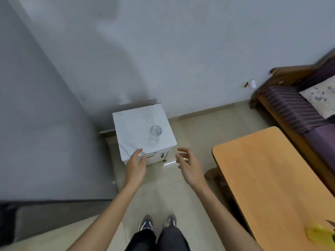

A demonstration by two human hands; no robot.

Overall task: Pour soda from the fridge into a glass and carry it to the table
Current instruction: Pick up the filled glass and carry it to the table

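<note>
A clear empty glass [155, 133] stands upright on the white marble-patterned top of a small white cabinet [134, 127] set in the corner of the room. My left hand [136, 164] hovers in front of the cabinet's near left edge, fingers loosely together, holding nothing. My right hand [188, 163] floats to the right of the cabinet's front, fingers spread and curled, also holding nothing. Both hands are apart from the glass. No soda container is in sight.
A wooden table [272, 182] with a light orange top stands at the right; something yellow [319, 234] lies at its near corner. Behind it is a wooden sofa [299, 105] with purple cushions. Grey walls meet behind the cabinet. Beige tiled floor [163, 192] lies underfoot.
</note>
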